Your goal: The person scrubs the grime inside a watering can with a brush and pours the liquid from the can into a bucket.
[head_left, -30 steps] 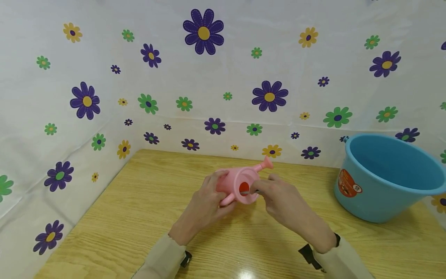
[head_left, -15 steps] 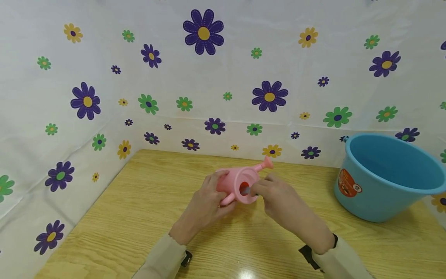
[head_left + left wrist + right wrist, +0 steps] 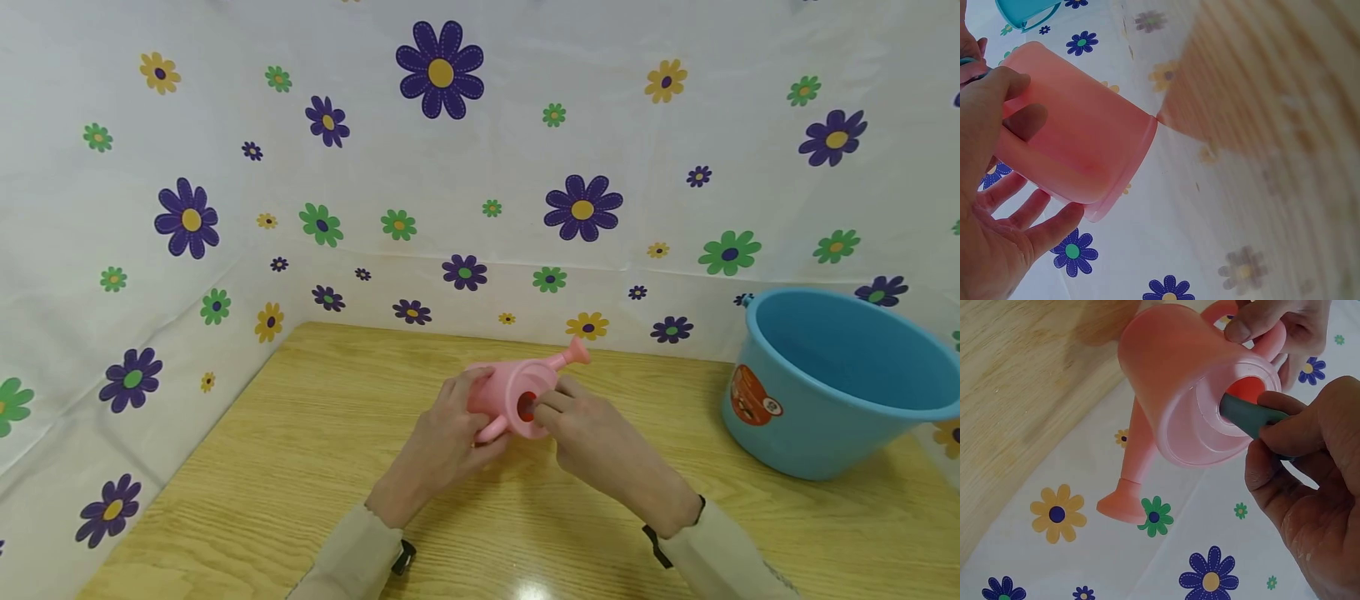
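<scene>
A pink watering can (image 3: 498,390) is tilted so its round opening faces the right hand, its rose pointing to the far right. My left hand (image 3: 442,437) grips it by the handle and body; in the left wrist view, its fingers (image 3: 1057,231) spread along the pink wall. My right hand (image 3: 600,433) pinches a dark green tool handle (image 3: 1250,415) between thumb and fingers. The handle's front end goes into the hole in the can's top, where the inside looks red. The far end of the tool is hidden within the can.
A large light-blue bucket (image 3: 817,400) with a red sticker stands on the right of the wooden table (image 3: 300,433). Behind and to the left hangs a white flower-print sheet (image 3: 495,150).
My right hand has shifted slightly left, closer to the can's opening, pushing the tool deeper; its grey part shows less. The left hand and can stay nearly still.
</scene>
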`<move>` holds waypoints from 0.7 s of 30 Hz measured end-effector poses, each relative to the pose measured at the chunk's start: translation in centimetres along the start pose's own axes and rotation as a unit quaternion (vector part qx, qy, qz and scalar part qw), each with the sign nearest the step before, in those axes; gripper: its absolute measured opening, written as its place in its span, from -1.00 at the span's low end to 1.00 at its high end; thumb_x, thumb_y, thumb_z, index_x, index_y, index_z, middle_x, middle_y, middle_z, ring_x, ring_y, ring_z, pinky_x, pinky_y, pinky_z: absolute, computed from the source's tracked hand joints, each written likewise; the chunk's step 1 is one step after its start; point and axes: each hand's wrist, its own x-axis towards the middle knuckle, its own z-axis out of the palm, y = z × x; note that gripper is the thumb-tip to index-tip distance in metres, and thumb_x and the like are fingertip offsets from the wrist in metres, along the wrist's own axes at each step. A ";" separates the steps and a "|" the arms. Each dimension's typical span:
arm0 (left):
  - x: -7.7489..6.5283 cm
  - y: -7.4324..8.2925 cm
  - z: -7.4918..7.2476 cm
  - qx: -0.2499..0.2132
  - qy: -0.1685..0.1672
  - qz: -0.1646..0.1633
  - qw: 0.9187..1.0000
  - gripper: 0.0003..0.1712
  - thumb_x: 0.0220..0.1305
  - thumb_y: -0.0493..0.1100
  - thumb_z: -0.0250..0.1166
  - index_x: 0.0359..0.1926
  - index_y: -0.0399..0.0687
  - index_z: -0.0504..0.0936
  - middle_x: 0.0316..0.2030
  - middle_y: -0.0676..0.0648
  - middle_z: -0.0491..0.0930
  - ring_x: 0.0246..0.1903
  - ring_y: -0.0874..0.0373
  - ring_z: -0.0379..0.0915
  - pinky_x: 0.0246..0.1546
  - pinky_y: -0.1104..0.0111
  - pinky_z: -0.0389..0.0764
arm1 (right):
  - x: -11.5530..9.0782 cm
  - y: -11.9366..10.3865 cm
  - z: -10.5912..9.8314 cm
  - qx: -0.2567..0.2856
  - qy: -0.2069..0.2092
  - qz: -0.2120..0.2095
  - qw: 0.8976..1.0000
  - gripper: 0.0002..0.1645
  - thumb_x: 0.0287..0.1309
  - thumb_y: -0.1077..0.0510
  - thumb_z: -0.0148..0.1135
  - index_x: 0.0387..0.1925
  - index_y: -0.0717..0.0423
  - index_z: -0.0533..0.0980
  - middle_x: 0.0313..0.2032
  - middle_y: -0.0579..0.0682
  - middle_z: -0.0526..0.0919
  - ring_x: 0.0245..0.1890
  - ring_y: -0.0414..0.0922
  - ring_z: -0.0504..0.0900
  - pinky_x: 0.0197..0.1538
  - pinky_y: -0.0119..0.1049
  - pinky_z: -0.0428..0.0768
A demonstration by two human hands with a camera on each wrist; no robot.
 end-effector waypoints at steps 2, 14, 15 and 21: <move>0.0 0.0 0.0 0.000 -0.001 -0.001 1.000 -0.58 0.22 0.02 0.50 -0.67 -0.04 0.63 0.33 -0.15 0.40 0.25 -0.15 0.43 -0.17 0.19 0.82 | 0.0 0.0 0.1 -0.006 0.002 -0.003 1.000 -0.69 -0.19 0.56 0.34 -0.44 0.15 0.59 -0.39 -0.08 0.66 -0.24 -0.13 0.53 -0.21 -0.42 0.62; 0.1 0.0 0.0 -0.003 0.001 -0.001 1.000 -0.57 0.23 0.02 0.49 -0.69 -0.03 0.61 0.32 -0.15 0.41 0.25 -0.14 0.43 -0.10 0.19 0.80 | 0.0 -0.4 -0.9 -0.030 0.018 -0.013 0.999 -0.69 -0.22 0.55 0.31 -0.42 0.15 0.59 -0.40 -0.08 0.66 -0.27 -0.14 0.50 -0.26 -0.43 0.57; 0.1 0.0 0.0 -0.003 0.001 -0.001 1.000 -0.57 0.22 0.02 0.49 -0.69 -0.03 0.61 0.32 -0.15 0.41 0.25 -0.14 0.43 -0.09 0.18 0.80 | 0.0 -0.4 -1.0 -0.031 0.021 -0.014 0.999 -0.69 -0.22 0.55 0.31 -0.43 0.15 0.58 -0.40 -0.09 0.66 -0.27 -0.14 0.50 -0.26 -0.43 0.57; 0.1 0.1 0.0 -0.001 0.003 0.000 1.000 -0.57 0.22 0.02 0.50 -0.68 -0.04 0.61 0.32 -0.16 0.41 0.25 -0.15 0.43 -0.09 0.17 0.80 | -0.1 -0.6 -1.5 -0.051 0.035 -0.028 0.998 -0.71 -0.22 0.51 0.33 -0.45 0.12 0.56 -0.41 -0.11 0.64 -0.29 -0.13 0.49 -0.26 -0.43 0.54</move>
